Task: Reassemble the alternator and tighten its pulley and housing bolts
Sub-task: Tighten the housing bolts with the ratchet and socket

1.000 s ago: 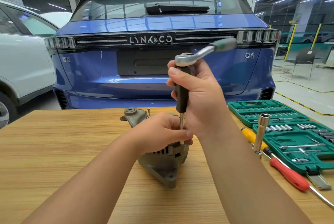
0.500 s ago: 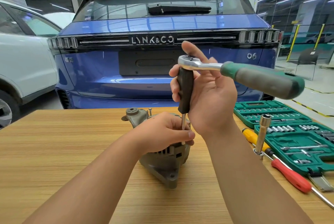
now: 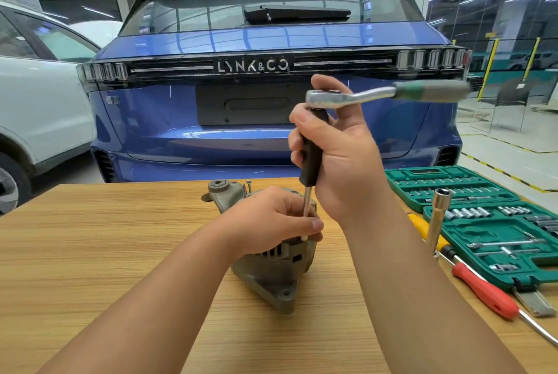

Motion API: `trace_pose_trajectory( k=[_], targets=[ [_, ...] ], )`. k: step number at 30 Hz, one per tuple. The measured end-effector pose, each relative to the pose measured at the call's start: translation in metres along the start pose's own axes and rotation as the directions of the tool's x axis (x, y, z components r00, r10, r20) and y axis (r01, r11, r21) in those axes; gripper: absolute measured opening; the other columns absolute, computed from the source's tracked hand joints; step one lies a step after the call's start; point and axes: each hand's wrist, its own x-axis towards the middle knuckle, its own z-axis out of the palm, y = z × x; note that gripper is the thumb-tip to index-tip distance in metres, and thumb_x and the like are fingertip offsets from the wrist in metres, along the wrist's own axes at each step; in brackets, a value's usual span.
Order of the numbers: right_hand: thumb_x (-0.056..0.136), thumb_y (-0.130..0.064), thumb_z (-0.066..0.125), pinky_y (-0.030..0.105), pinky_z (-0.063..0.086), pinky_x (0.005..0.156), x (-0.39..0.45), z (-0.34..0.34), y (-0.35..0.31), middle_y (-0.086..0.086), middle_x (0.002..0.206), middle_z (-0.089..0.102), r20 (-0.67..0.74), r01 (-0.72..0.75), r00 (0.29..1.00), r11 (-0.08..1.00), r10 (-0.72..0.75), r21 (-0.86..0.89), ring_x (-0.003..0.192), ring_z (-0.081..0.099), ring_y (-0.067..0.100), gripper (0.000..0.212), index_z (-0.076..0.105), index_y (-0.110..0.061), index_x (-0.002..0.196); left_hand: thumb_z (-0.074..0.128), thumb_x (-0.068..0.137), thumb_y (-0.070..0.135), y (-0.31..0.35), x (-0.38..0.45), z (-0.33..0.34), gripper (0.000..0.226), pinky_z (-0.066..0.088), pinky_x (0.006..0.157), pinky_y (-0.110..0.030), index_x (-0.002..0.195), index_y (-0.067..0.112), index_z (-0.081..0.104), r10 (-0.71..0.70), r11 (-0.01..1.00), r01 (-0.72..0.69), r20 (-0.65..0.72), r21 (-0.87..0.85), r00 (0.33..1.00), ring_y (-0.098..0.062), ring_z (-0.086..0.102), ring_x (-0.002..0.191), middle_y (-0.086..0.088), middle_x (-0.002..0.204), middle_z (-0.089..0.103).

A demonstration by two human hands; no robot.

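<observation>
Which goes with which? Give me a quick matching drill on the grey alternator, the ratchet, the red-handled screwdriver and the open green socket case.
Things:
1. grey metal alternator
2. silver ratchet with green handle
3. red-handled screwdriver
4. open green plastic socket case

States:
A. lies loose on the wooden table
B. steadied by the left hand
C. holds rows of sockets
D. tops the black-handled driver gripped by the right hand

Pairs: 1-B, 2-D, 3-A, 4-C
</observation>
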Motion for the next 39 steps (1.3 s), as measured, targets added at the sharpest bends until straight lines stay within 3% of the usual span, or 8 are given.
trace_pose_trajectory(
  k=[3, 8, 13, 15, 18, 22, 27, 39],
  targets=[
    [0.095, -0.006, 0.060, 0.026, 0.046, 0.056, 0.000, 0.005, 0.005, -0.002, 0.081, 0.058, 0.041, 0.151, 0.988, 0.982, -0.147, -0.110, 0.064, 0.051, 0.014, 0.041, 0.062, -0.037, 0.121, 0.067, 0.099, 0.038, 0.000, 0.000, 0.001, 0.015, 0.054, 0.099, -0.040, 0.093, 0.034, 0.079, 0.004, 1.000, -0.004, -0.009, 0.004, 1.000, 0.000, 0.070, 0.093, 0.020, 0.093, 0.077],
    [0.098, -0.001, 0.054, 0.024, 0.046, 0.057, -0.002, 0.003, 0.007, 0.002, 0.083, 0.058, 0.092, 0.133, 0.987, 0.991, -0.131, -0.015, 0.067, 0.048, 0.016, 0.045, 0.065, -0.037, 0.123, 0.069, 0.098, 0.036, -0.001, 0.000, 0.001, 0.014, 0.055, 0.097, -0.040, 0.091, 0.032, 0.080, 0.013, 1.000, -0.013, -0.026, 0.001, 1.000, -0.003, 0.070, 0.093, 0.019, 0.092, 0.078],
    [0.082, -0.042, 0.057, 0.033, 0.035, 0.054, 0.005, 0.003, -0.005, 0.004, 0.075, 0.062, 0.147, -0.060, 0.988, 0.986, 0.037, 0.153, 0.056, 0.049, 0.020, 0.047, 0.056, -0.022, 0.124, 0.069, 0.098, 0.034, -0.002, 0.000, 0.001, 0.014, 0.053, 0.090, -0.030, 0.089, 0.031, 0.080, 0.023, 1.000, -0.023, -0.028, -0.007, 0.999, 0.004, 0.068, 0.086, 0.021, 0.090, 0.077],
    [0.092, -0.048, 0.046, 0.033, 0.037, 0.056, 0.001, 0.004, -0.003, 0.006, 0.082, 0.060, 0.111, -0.042, 0.993, 0.990, 0.027, 0.136, 0.062, 0.048, 0.020, 0.047, 0.055, -0.021, 0.130, 0.069, 0.098, 0.034, -0.003, 0.000, 0.001, 0.015, 0.054, 0.091, -0.032, 0.089, 0.031, 0.080, 0.022, 1.000, -0.022, -0.030, -0.004, 0.999, 0.003, 0.069, 0.087, 0.021, 0.089, 0.077],
    [0.089, -0.040, 0.057, 0.029, 0.039, 0.054, -0.002, 0.009, -0.003, 0.003, 0.084, 0.058, -0.029, -0.057, 0.998, 0.995, 0.060, 0.082, 0.060, 0.048, 0.017, 0.044, 0.054, -0.017, 0.127, 0.067, 0.099, 0.035, -0.003, 0.000, 0.001, 0.015, 0.054, 0.095, -0.035, 0.094, 0.029, 0.080, 0.017, 1.000, -0.017, -0.021, -0.012, 1.000, 0.001, 0.069, 0.090, 0.020, 0.091, 0.077],
    [0.091, -0.028, 0.072, 0.030, 0.032, 0.049, 0.001, 0.006, -0.007, -0.003, 0.063, 0.047, -0.189, -0.045, 0.982, 0.985, 0.013, -0.168, 0.053, 0.038, 0.014, 0.018, 0.064, -0.013, 0.094, 0.066, 0.099, 0.039, 0.000, 0.000, 0.002, 0.016, 0.055, 0.098, -0.042, 0.103, 0.031, 0.079, 0.017, 1.000, -0.017, 0.000, 0.006, 1.000, -0.004, 0.071, 0.097, 0.019, 0.097, 0.078],
    [0.082, -0.017, 0.068, 0.025, 0.044, 0.063, 0.000, 0.002, -0.009, -0.005, 0.082, 0.063, 0.037, -0.188, 0.982, 0.981, 0.187, 0.037, 0.066, 0.054, 0.010, 0.031, 0.063, -0.020, 0.113, 0.068, 0.099, 0.036, -0.002, 0.001, 0.000, 0.013, 0.053, 0.093, -0.031, 0.098, 0.030, 0.080, 0.011, 1.000, -0.011, -0.007, -0.017, 1.000, 0.003, 0.070, 0.092, 0.020, 0.095, 0.078],
    [0.094, -0.006, 0.057, 0.031, 0.045, 0.058, -0.003, 0.006, 0.006, 0.001, 0.087, 0.060, 0.063, 0.141, 0.989, 0.981, -0.133, -0.130, 0.067, 0.050, 0.015, 0.038, 0.058, -0.032, 0.122, 0.066, 0.100, 0.036, -0.001, 0.001, 0.001, 0.014, 0.055, 0.094, -0.034, 0.098, 0.031, 0.080, 0.004, 1.000, -0.004, -0.010, 0.000, 1.000, 0.003, 0.070, 0.089, 0.020, 0.093, 0.077]
  ],
)
